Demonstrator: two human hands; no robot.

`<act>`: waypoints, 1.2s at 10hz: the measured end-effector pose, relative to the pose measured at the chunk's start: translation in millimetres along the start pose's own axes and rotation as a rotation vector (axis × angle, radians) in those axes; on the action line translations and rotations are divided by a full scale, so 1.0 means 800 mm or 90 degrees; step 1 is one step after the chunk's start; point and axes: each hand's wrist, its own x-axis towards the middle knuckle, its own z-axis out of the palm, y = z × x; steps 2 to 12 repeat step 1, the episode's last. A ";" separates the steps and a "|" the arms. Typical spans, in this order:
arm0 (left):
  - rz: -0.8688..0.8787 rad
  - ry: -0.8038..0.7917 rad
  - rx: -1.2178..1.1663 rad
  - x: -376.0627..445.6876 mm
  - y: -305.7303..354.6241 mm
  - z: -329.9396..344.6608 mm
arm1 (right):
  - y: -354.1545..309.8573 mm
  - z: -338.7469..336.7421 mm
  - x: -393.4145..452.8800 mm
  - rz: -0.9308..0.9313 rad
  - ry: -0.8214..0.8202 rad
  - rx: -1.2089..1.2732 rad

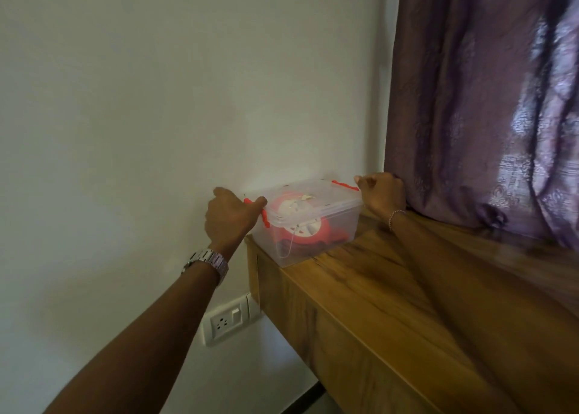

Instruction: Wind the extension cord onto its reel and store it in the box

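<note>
The box [305, 222] sits at the far left end of the shelf [376, 288], reel [296, 222] inside, lid on. Its long axis runs left to right between the hands — left hand [230, 218] curled on the left clip [264, 215], right hand [382, 194] curled at the right clip [344, 185], its grip unclear.

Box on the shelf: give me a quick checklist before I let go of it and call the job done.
1. Reel inside the clear box: ok, red reel visible through the wall.
2. Lid seated on top: ok.
3. Left clip latched: cannot tell, the left hand grips it.
4. Right clip latched: cannot tell, the right hand is curled at its end.
5. Box resting fully on the wooden shelf: not ok, its near corner sits right at the shelf edge.
6. Cord fully wound: cannot tell.
</note>
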 end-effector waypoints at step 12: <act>0.142 0.066 0.149 -0.019 0.025 -0.001 | 0.004 -0.023 -0.018 -0.056 -0.021 -0.041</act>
